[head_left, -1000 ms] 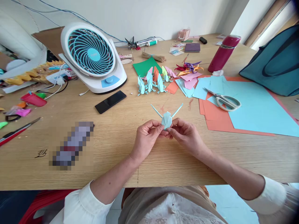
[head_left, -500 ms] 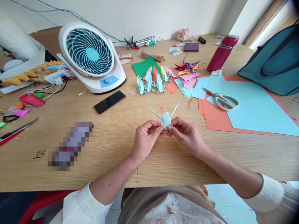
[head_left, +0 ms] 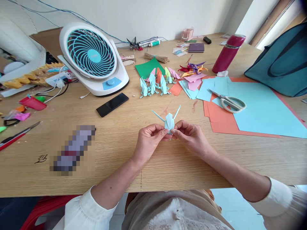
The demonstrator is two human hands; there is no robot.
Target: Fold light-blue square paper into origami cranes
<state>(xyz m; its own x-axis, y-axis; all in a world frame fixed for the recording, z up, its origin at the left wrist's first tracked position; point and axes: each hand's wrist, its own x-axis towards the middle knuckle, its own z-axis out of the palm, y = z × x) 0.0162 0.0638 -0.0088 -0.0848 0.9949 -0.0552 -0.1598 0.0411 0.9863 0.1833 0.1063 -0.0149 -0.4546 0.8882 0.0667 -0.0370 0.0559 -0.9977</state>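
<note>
Between my two hands, above the front part of the table, is a light blue origami figure [head_left: 169, 121] with two thin arms pointing up and outward. My left hand [head_left: 151, 139] pinches its lower left side between thumb and fingers. From the other side, the thumb and fingers of my right hand [head_left: 190, 137] grip its lower right edge. The fingertips partly cover the bottom of the paper. Beyond the hands stand several similar folded figures [head_left: 153, 83] in light blue, with pink, orange and green ones behind them.
Scissors [head_left: 231, 101] lie on light blue sheets [head_left: 261, 108] and orange sheets [head_left: 230, 124] at right. A red flask [head_left: 227, 54] and teal bag [head_left: 275, 64] stand behind. At left are a fan [head_left: 92, 57], a black phone [head_left: 112, 104] and a utility knife [head_left: 19, 135].
The origami figure has tipped slightly, its right arm now more upright and a small tip showing below the fingers. Both hands keep their pinch in nearly the same place.
</note>
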